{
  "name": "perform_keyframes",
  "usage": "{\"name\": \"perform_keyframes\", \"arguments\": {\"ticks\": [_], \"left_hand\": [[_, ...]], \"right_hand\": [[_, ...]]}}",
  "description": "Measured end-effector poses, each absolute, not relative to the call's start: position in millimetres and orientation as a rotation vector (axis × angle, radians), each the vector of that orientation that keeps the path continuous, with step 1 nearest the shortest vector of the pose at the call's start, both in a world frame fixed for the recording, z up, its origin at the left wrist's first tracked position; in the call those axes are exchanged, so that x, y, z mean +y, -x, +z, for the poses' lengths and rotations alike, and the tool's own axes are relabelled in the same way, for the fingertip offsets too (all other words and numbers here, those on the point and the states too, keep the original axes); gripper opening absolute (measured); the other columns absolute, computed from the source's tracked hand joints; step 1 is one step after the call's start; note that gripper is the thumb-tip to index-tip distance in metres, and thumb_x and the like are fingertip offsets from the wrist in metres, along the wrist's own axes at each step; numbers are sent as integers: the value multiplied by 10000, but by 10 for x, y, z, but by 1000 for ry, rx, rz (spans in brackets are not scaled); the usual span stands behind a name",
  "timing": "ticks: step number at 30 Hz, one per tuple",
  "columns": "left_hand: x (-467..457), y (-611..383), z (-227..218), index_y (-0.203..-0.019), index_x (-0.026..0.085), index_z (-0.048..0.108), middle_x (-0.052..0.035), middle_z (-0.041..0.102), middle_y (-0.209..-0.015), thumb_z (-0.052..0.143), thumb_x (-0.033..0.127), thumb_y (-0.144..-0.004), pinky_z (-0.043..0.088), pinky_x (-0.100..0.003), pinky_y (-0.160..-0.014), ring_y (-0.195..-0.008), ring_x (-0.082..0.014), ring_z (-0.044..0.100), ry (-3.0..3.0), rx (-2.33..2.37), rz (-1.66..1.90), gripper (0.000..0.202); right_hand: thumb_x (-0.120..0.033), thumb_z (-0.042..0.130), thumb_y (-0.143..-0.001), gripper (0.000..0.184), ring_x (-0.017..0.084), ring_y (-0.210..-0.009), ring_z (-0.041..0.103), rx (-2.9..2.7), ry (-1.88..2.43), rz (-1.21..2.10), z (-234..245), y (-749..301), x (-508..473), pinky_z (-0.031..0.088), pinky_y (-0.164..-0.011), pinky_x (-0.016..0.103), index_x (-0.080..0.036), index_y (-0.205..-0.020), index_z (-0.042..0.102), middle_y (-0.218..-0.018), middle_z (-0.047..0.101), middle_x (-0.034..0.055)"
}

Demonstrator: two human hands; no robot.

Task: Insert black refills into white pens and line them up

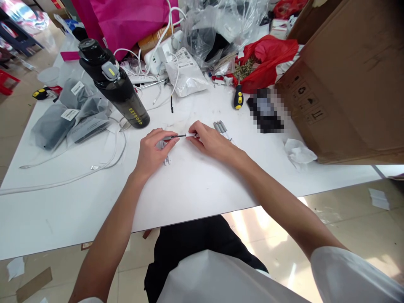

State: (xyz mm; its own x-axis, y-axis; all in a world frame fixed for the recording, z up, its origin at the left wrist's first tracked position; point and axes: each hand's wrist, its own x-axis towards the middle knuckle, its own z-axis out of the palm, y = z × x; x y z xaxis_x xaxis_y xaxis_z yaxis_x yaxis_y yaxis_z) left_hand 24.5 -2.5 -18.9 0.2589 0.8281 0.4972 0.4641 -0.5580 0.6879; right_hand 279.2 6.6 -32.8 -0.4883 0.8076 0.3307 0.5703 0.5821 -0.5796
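My left hand (153, 150) pinches the grey part of a pen (171, 138) between thumb and fingertips. A thin dark rod (181, 136), which looks like the refill, runs from it toward the right. At its other end my right hand (208, 141) grips a white pen barrel (190, 134); the fingers cover much of it. Beside and partly under my left hand lie several small grey-white pen parts (167, 160). Several grey-tipped pens (222, 127) rest in a row just beyond my right hand, partly hidden by it.
A black bottle (123, 97) stands at the back left, near bagged grey items (55, 124) and a white cable (109, 162). Behind are a power strip (154, 61), a screwdriver (239, 97) and a red bag (268, 59). A large cardboard box (344, 92) stands right.
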Motion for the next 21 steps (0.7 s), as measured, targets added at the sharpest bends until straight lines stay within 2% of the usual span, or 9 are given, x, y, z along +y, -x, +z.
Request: {"name": "perform_keyframes", "arguments": {"ticks": [5,9,12,15,21], "left_hand": [[-49,-288,-230,-1069,276,870,-26,815,-942,843,289,-1001,578,-413,-907,-892,-222,723,-2178,1174,1199,74],[-64,-306,-253,-1056,284,871,-23,840,-977,868,293,-988,575,-427,-938,-928,-233,753,-2181,1175,1208,68],[-61,-305,-255,-1053,283,877,-21,843,-973,880,297,-979,577,-424,-935,-919,-232,754,-2161,1192,1234,75],[-55,-297,-253,-1044,282,883,-20,838,-963,896,295,-964,580,-418,-922,-899,-229,745,-2143,1198,1259,82],[-55,-294,-254,-1043,289,884,-19,836,-974,893,298,-962,587,-417,-933,-903,-226,742,-2132,1203,1265,81]], "right_hand": [[-311,511,-1167,120,257,-957,672,-2305,1010,479,-333,-2747,38,507,-819,365,-220,-1225,563,-1161,702,134],[-354,424,-1212,241,280,-1017,677,-2382,956,365,-334,-2736,48,506,-821,375,-226,-1269,621,-1149,703,133],[-350,464,-1201,206,266,-1026,682,-2313,939,423,-345,-2739,45,533,-838,377,-229,-1307,592,-1207,696,135],[-339,469,-1193,162,257,-987,676,-2270,922,467,-351,-2746,45,551,-828,387,-236,-1269,569,-1206,691,132],[-385,402,-1215,259,290,-1043,679,-2316,937,362,-335,-2757,66,564,-852,428,-249,-1271,616,-1173,694,138]]}}
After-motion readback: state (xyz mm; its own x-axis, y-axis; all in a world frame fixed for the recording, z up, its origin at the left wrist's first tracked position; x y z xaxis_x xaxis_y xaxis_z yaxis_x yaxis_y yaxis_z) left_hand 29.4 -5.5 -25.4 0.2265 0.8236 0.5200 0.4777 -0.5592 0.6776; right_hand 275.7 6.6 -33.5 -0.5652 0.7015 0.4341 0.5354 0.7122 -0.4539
